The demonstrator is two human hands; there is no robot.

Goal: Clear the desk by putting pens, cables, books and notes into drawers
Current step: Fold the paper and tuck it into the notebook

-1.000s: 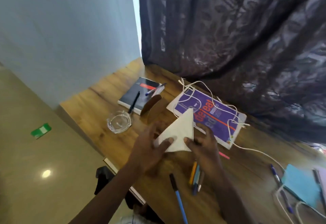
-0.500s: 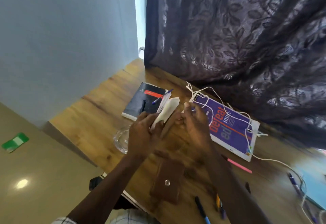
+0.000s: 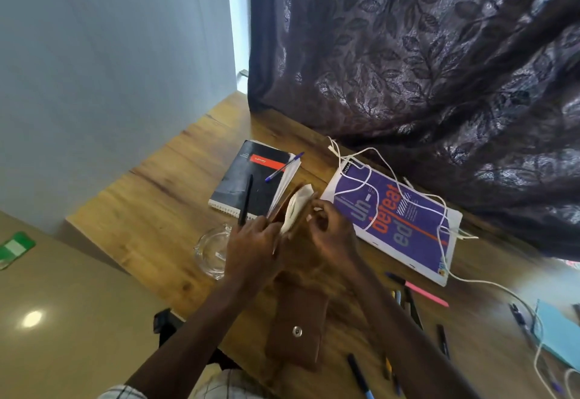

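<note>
Two hands worked a folded white paper into a brown leather wallet above a cluttered wooden desk.

The left hand (image 3: 251, 248) gripped the open brown wallet (image 3: 295, 320) at its upper edge, fingers closed around it, while the right hand (image 3: 332, 235) pinched the folded white paper (image 3: 296, 207) with thumb and fingertips at the wallet's mouth; the wallet's flap with a metal snap hung down toward the near edge. On the desk (image 3: 163, 197), a black notebook (image 3: 248, 178) lay at far left with a black pen (image 3: 245, 200) and a purple pen (image 3: 284, 167) on it. A clear glass ashtray (image 3: 211, 249) sat just left of the left hand. To the right lay a purple book (image 3: 395, 219) with a white cable (image 3: 439, 216) looped over it. A pink pen (image 3: 420, 290) and several other pens (image 3: 405, 301) lay near right, and a light blue note (image 3: 558, 332) at the right edge.
</note>
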